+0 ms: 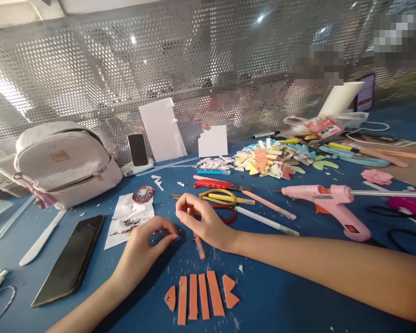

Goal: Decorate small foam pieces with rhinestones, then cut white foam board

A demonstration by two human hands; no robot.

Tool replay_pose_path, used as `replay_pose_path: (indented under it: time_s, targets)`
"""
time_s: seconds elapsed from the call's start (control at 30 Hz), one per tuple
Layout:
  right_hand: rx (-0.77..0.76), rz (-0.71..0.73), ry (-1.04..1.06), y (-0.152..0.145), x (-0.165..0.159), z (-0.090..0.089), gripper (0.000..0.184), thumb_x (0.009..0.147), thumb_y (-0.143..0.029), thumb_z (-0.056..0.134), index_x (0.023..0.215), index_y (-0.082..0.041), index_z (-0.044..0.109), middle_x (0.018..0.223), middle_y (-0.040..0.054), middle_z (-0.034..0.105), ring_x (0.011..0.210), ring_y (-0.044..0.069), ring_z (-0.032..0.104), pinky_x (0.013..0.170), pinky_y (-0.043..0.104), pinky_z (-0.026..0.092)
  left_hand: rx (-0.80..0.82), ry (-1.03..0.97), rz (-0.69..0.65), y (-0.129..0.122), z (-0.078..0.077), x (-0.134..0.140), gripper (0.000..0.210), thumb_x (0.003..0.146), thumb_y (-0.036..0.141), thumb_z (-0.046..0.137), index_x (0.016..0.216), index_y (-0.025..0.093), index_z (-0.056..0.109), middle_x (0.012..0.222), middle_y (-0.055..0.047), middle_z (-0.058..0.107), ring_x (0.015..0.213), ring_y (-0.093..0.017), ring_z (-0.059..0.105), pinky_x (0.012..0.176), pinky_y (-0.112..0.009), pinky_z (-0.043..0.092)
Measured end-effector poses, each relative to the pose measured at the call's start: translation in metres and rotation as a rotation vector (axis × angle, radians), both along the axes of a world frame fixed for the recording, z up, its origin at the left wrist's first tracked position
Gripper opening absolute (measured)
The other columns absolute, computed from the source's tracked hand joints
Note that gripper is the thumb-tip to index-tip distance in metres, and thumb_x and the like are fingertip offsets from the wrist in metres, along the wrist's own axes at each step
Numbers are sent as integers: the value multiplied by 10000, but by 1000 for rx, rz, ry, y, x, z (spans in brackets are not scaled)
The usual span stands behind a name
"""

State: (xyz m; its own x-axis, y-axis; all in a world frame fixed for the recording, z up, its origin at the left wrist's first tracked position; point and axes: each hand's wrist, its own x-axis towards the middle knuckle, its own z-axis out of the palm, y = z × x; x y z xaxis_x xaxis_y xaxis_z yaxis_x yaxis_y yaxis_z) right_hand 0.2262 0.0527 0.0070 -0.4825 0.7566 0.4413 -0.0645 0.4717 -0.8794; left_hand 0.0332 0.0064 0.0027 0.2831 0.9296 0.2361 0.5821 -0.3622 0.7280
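Observation:
My left hand [143, 243] is over the table beside a white paper [119, 213]. Its thumb and forefinger tips meet in a pinch, and anything between them is too small to make out. To its right, my right hand [208, 224] is closed too, thumb against curled fingers, its contents hidden. A pinkish stick [200, 248] lies partly beneath that hand. In front of both hands are flat orange pieces laid out like a fish: a pointed head piece [171, 298] with a hole, several upright strips [193, 297] and a notched tail piece [230, 291].
Behind my right hand lie yellow-handled scissors [225, 195], a red utility knife [215, 183] and a white pen [266, 221]. A pink glue gun [329, 199] is at right; a phone [71, 259] and backpack [65, 162] at left. Coloured scraps [266, 159] are heaped behind.

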Motion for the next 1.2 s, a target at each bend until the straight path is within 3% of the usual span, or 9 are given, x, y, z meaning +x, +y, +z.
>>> replay_pose_path:
  time_s: [0.1,0.2,0.37,0.53,0.83,1.2]
  targets:
    - [15,27,-46,-1,1,-1,124,922,-242,548,816,-189,513,733,-30,500,606,101,488,544,211,396,67,-165,125,-5,-1,-12,102,883,210,653,787,224,684,790,7,709,784,-168,656,729,-270,517]
    - [30,80,-112,-4,1,-2,74,873,-194,586,828,-188,529,728,-39,527,561,81,483,500,190,378,145,-273,162,-11,-6,-20,75,847,160,710,834,233,693,796,22,705,775,-140,664,721,-212,543]
    - [222,86,-155,-9,-3,-8,132,758,-113,611,771,-189,504,676,-57,515,553,69,464,522,187,367,253,-300,99,-22,-10,-24,256,800,59,757,947,254,679,817,45,719,767,-116,679,738,-175,558]
    - [342,95,-164,-10,-4,-9,126,728,-116,600,764,-197,510,673,-49,532,568,83,483,536,204,369,310,-270,-36,-29,-6,-25,293,833,64,746,1044,249,661,841,29,728,766,-134,705,740,-224,579]
    - [391,141,-149,-11,-4,-6,134,734,-128,576,764,-220,484,662,-43,530,567,106,492,547,228,388,303,-261,-33,-31,-7,-24,223,876,164,737,1056,267,655,838,10,731,771,-161,707,722,-277,578]
    - [384,146,-144,-11,-5,-7,162,710,-97,603,764,-206,495,666,-46,521,577,97,489,559,224,380,314,-241,-50,-30,-6,-24,188,892,175,725,1041,261,650,840,19,727,768,-144,705,726,-254,568]
